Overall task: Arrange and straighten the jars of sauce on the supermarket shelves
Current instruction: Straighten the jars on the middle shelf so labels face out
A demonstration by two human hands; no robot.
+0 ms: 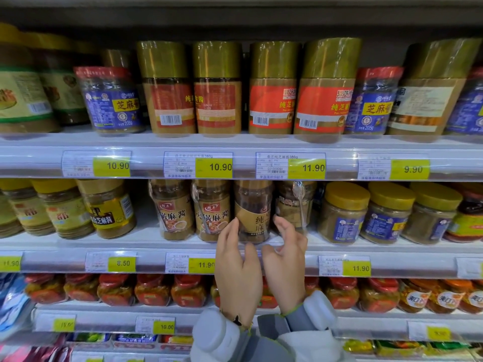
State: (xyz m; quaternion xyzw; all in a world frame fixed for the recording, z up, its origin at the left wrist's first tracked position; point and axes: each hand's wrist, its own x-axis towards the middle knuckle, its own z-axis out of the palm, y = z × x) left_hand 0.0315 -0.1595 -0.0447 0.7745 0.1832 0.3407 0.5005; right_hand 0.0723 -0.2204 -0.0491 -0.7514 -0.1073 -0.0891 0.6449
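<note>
A brown sesame-paste jar (252, 210) with a tan label stands at the front of the middle shelf (146, 240). My left hand (235, 262) is raised at its lower left, fingertips against the jar's side. On the jar's lower right is my right hand (287, 254), its fingers curled a little apart from the glass. Both thumbs sit just below the jar's base. Neither hand closes around the jar. Two hot-pot sauce jars (211, 210) stand to its left. A jar with a taped spoon (295, 205) stands to its right, set further back.
Tall gold-capped jars (271, 90) and blue-labelled jars (112, 100) fill the top shelf. Yellow-lidded jars (345, 212) stand right of my hands, and more yellow-labelled jars (109, 210) stand at the left. Red-lidded chilli jars (154, 290) line the shelf below. Price strips run along each shelf edge.
</note>
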